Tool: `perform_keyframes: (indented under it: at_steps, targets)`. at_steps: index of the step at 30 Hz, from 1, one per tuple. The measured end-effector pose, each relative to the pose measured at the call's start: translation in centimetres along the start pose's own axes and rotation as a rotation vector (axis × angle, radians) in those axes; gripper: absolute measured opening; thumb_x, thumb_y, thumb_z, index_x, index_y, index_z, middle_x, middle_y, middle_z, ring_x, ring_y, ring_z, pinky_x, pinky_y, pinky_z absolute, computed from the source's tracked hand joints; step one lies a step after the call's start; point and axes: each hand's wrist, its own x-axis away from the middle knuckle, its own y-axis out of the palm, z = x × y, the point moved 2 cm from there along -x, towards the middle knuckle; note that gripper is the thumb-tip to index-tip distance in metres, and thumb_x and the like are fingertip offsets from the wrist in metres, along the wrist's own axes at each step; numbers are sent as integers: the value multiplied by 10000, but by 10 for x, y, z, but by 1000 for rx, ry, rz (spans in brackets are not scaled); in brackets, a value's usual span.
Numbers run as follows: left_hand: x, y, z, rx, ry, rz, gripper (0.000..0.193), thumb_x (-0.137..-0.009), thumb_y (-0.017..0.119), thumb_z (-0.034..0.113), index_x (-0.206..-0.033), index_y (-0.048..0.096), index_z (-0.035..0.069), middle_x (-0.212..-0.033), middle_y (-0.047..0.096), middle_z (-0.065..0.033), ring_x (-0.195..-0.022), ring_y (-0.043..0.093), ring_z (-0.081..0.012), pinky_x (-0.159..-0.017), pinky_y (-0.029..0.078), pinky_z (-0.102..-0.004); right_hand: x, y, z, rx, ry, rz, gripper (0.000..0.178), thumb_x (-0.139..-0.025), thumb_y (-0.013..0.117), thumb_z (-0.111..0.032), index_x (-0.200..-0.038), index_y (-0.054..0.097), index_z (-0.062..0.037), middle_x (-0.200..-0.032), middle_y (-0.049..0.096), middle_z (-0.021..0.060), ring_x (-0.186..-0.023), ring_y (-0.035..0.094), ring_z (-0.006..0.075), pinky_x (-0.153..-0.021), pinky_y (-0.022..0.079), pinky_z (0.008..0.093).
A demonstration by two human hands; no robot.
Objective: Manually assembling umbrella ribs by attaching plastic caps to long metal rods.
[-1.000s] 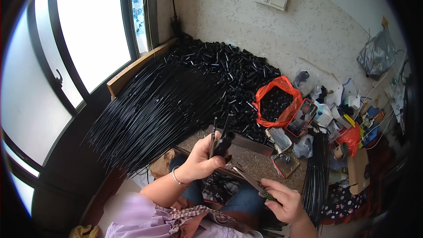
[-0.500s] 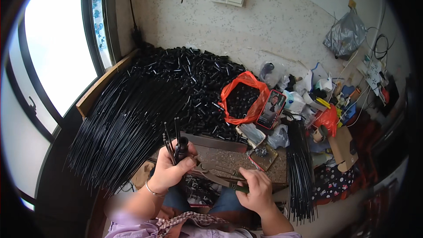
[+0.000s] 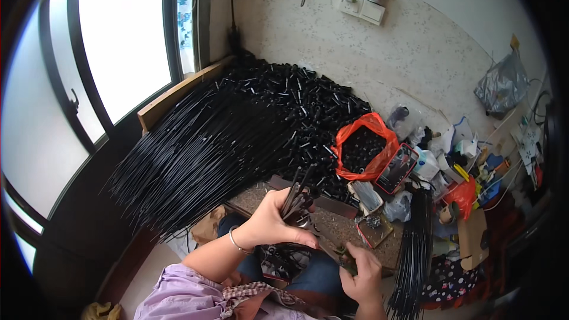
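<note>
L hand [image 3: 269, 219]: fingers closed round a few thin blk rods [image 3: 293, 200], grip narrow. Rods sit betw thumb & fingers, upper ends sticking up past the index side, tilted slightly R. Dark tubular piece [image 3: 310, 195] just R of the rods, at the far side of the same grip; fingertips behind it mostly hidden, so can't tell which ones touch it. Lower rod ends also hidden. L thumb stretched out to the R, tip over the pliers [image 3: 333, 250] or right beside them; contact unclear.

R hand [image 3: 363, 275]: fingers wrapped on the pliers' green-handled end, thumb side toward L hand. Tool runs up-left from R palm to just under L thumb, head close by the rods & tube. Can't tell if the head bites on anything, too dark/small there.

Both hands over the near edge of the worktable [image 3: 339, 226], above the lap, near each other, pliers bridging the gap.

Rest: big pile of long blk rods [image 3: 195, 154] on L side of table, heap of short blk tubes [image 3: 290, 92] behind it toward the wall. Red bag [image 3: 363, 175] w/ small blk parts at R of heap, phone [image 3: 398, 168] leaning just beside it. Metal bar [image 3: 336, 206] along front of heap, beyond L hand. 2nd rod bundle [image 3: 411, 261] hangs off R end of table.
</note>
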Motion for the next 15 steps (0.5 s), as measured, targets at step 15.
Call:
perform_keyframes:
  at_steps: [15]
  targets:
    - [-3, 0, -2, 63, 0, -36, 444, -549, 876, 171, -852, 573, 53, -803, 534, 38, -724, 485, -50, -637, 395, -200, 5, 30, -5, -32, 115, -29, 314, -783, 624, -88, -1042, 469, -3, -778, 579, 77, -633, 562, 124, -593, 464, 291]
